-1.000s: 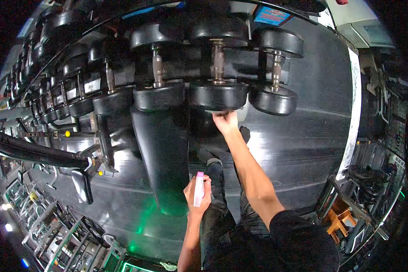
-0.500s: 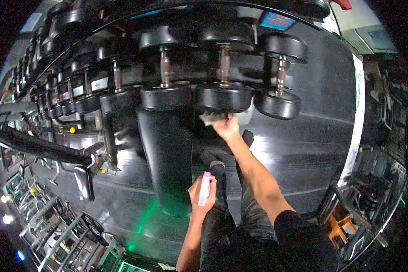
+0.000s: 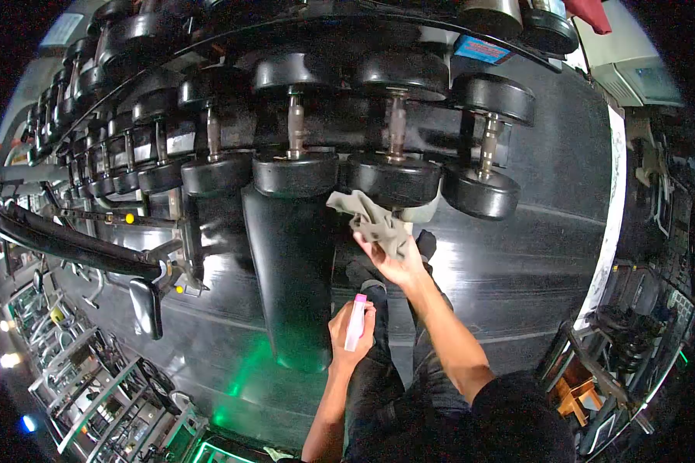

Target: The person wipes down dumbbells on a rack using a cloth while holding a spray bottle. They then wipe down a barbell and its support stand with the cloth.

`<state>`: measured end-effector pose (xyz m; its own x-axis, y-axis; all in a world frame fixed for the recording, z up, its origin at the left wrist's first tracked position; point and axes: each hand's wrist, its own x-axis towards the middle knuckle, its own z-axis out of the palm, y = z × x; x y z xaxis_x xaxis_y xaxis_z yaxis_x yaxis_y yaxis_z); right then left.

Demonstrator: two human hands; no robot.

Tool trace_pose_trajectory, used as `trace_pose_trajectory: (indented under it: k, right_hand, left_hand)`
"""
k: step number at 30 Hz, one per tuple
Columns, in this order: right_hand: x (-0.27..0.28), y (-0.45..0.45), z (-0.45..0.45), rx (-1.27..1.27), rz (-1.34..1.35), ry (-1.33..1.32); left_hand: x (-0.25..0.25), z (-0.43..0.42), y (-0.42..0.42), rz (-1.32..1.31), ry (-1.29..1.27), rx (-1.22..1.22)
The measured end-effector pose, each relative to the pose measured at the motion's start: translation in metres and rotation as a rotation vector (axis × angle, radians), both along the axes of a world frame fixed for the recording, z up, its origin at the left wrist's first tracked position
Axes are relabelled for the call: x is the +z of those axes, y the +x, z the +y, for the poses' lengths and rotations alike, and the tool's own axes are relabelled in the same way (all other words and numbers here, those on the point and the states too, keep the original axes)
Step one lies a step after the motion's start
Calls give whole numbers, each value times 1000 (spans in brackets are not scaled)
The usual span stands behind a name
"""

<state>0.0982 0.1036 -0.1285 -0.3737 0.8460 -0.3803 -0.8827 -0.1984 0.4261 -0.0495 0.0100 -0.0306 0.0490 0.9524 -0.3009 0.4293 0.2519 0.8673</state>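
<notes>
A crumpled grey cloth [image 3: 369, 218] lies across the palm and fingers of my right hand [image 3: 404, 270], which is turned palm up. Just above it is the lower head of a black dumbbell [image 3: 394, 179] on the rack; the cloth's upper part is close under that head, and I cannot tell whether they touch. My left hand [image 3: 340, 330], lower down in front of my legs, is wrapped round a slim, pale pink bottle [image 3: 355, 328] with a brighter pink cap. Its cap end points up toward the rack.
More black dumbbells [image 3: 295, 174] run leftward along the rack, with a second tier behind. A black padded bench [image 3: 289, 270] stands left of my hands. Another bench [image 3: 77, 239] and gym machines fill the left side. A wooden stool [image 3: 575, 397] is at lower right.
My right hand has come down and back from the dumbbell's lower head and turned palm up, bringing the cloth into fuller view. My left hand still holds the bottle. The view has shifted slightly.
</notes>
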Motion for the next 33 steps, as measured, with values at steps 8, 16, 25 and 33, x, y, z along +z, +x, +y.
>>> trace_pose_trajectory:
  k: [8, 16, 25, 33]
  right_hand:
    - [-163, -5, 45, -169, -303, -414]
    - [-99, -47, 80, -210, 41, -609]
    - [-36, -1, 51, 77, 419, -317]
    - [11, 67, -2, -130, -219, -399]
  left_hand:
    - [1, 5, -3, 47, 118, -84]
    - [-5, -7, -7, 69, 12, 5]
    - [20, 15, 17, -19, 36, -56]
    - [49, 21, 20, -120, 85, -97]
